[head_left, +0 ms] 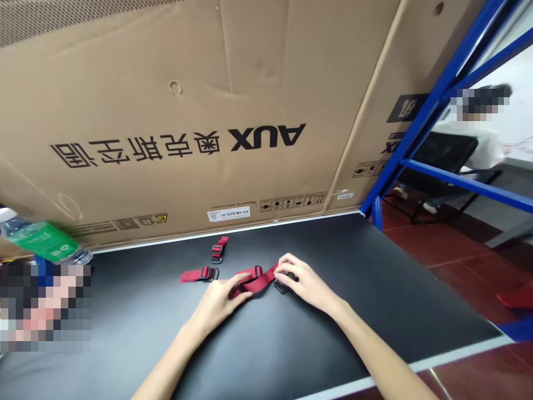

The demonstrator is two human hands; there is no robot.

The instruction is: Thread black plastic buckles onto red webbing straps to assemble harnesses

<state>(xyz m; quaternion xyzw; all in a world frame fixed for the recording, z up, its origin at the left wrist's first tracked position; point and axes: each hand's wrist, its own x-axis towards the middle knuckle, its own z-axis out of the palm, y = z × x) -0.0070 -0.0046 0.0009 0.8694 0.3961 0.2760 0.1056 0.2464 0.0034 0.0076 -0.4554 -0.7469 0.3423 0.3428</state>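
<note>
A red strap (pixel 259 284) with a black slide buckle lies across the middle of the black table. My left hand (pixel 220 303) has its thumb and fingers closed on the strap's left end. The fingers of my right hand (pixel 300 280) pinch the right end, with a black hook (pixel 280 286) hanging just below them. Left of the held strap rests a short red strap piece (pixel 195 275) with black buckles. Another short red piece (pixel 218 250) with a dark ring lies a little farther back.
A large cardboard box (pixel 200 83) stands behind the black table (pixel 250 355). A green-labelled bottle (pixel 45 239) is at the left. Blue metal framing (pixel 425 116) rises at the right, with a seated person (pixel 483 139) beyond it.
</note>
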